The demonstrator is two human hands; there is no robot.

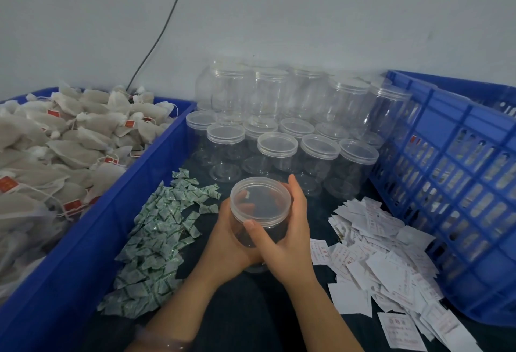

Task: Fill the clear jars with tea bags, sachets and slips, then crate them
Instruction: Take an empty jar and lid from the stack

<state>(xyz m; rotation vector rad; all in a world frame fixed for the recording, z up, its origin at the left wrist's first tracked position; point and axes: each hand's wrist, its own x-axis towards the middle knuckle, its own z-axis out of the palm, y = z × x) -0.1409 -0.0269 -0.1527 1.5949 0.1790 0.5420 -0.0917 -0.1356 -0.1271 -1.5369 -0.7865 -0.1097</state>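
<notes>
— While the head view looks down on a dark table (251, 315), what sits at its centre?

— One clear jar (275, 223), upright, with its lid (262, 198) on, close to the person. Whether its base rests on the table or hangs just above it, I cannot tell.

— How is it held?

— Both hands grip it. The left hand (229, 240) cups the jar's left side, with its fingers curled behind the wall. The right hand (293, 240) wraps the right side, its thumb laid across the front and its fingers reaching up beside the lid's rim. The two hands touch each other below the jar.

— What lies to either side?

— To the left, a loose drift of green-and-white sachets (156, 229) runs along the table. Beyond them, a blue tub (111, 212) is heaped with pale tea bags (69, 139) on strings with red tags. To the right, white printed slips (374, 256) are scattered in a pile, touching the foot of a blue slotted crate (460, 184). Dim shapes show through its slots, too unclear to name.

— And behind?

— Just past the held jar, more clear lidded jars (279, 128) stand packed together, with a second layer stacked on top of them at the back. They stand against a pale wall (307, 11), where a thin dark cable (159, 36) runs down behind the tub.
</notes>
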